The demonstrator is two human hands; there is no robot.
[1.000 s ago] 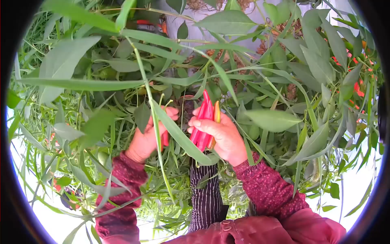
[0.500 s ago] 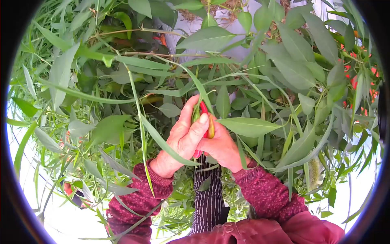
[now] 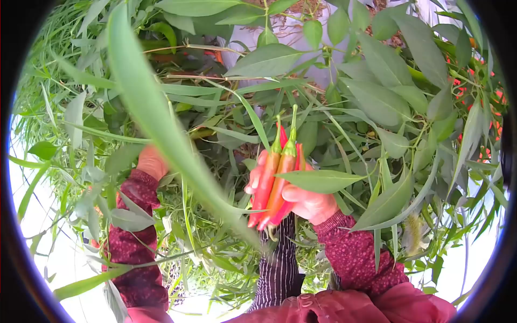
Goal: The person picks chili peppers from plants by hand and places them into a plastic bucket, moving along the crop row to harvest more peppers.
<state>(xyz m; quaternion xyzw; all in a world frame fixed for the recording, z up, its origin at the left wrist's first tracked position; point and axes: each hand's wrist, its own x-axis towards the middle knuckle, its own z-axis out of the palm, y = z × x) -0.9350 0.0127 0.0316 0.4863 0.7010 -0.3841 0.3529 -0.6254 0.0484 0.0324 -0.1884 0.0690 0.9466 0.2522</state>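
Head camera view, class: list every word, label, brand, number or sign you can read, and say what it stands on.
There are none to read: the chillies in the right hand, the leaves, the sleeves and the striped trouser leg show no lettering.

From my remote view, the left hand (image 3: 152,161) has parted from the right hand (image 3: 312,202) toward nine o'clock, its fingers probably among leaves. The held peppers (image 3: 273,183) have come uncovered, and a blurred long leaf (image 3: 153,116) now sweeps from eleven o'clock toward centre.
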